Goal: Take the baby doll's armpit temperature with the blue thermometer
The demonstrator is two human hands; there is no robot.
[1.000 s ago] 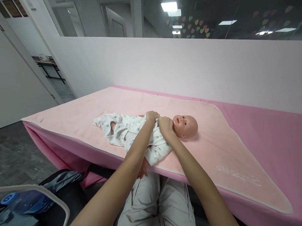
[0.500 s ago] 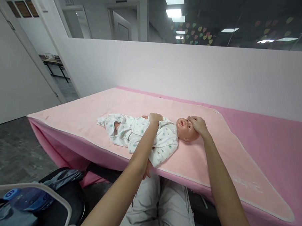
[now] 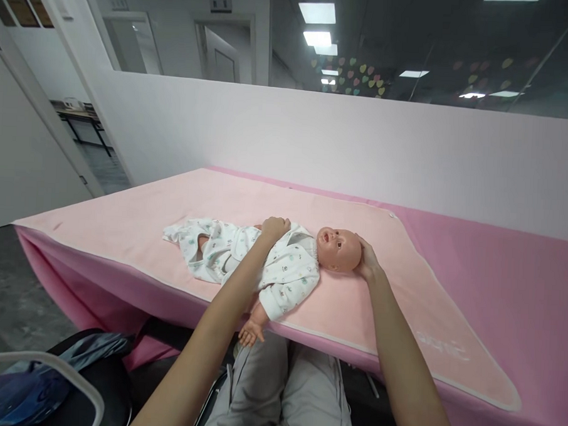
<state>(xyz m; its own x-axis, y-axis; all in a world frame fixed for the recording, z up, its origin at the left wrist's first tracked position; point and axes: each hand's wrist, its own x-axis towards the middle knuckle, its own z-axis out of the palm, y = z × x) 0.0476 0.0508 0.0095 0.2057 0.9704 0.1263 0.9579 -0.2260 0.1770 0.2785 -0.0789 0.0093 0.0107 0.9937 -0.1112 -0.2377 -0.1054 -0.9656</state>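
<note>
A baby doll (image 3: 339, 250) in a white patterned outfit (image 3: 288, 270) lies on its back on a peach mat (image 3: 148, 201), its head to the right. My left hand (image 3: 276, 228) rests on the doll's chest with its fingers curled; what they grip, if anything, is hidden. Around the crown of the doll's head curves my right hand (image 3: 367, 259), its palm against the back and its fingers partly hidden. One doll arm (image 3: 253, 328) hangs over the front edge of the mat.
Pink cloth (image 3: 507, 273) lies under the mat and drapes over the table's front. At the lower left stand a black chair (image 3: 103, 368) and a blue plastic bottle (image 3: 17, 393). A white wall (image 3: 362, 147) runs behind the table.
My right hand has moved from the doll's forehead to the crown of its head. The doll's near arm now shows further out past my left forearm. The camera view has shifted slightly.
</note>
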